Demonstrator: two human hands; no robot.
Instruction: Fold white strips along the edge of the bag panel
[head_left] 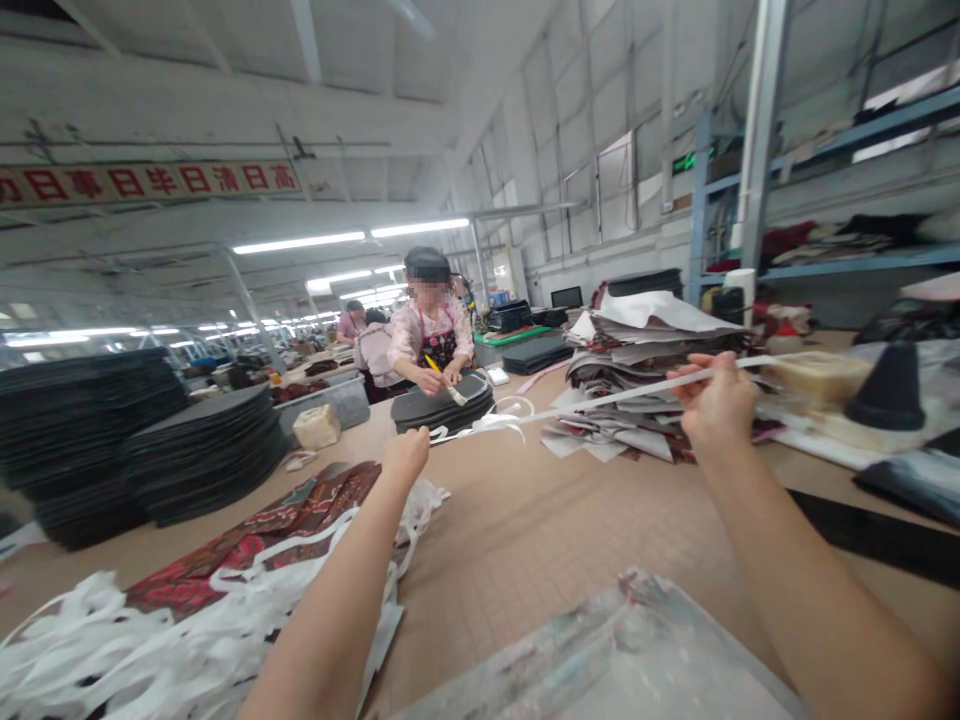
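Observation:
A narrow white strip is stretched over the table between my two hands, rising toward the right. My left hand is closed on its left part, near the middle of the table. Higher up on the right, my right hand pinches the other end between thumb and fingers. Below my left arm lies a tangle of white strips, on top of red patterned fabric. Beyond the taut strip, loose white ribbon curls beside a pile of dark oval pieces.
Across the table a co-worker holds a brush over the dark pieces. Tall stacks of black panels stand at left, near a cream block. Layered fabric sheets are piled at right, with a black cone beyond my right hand.

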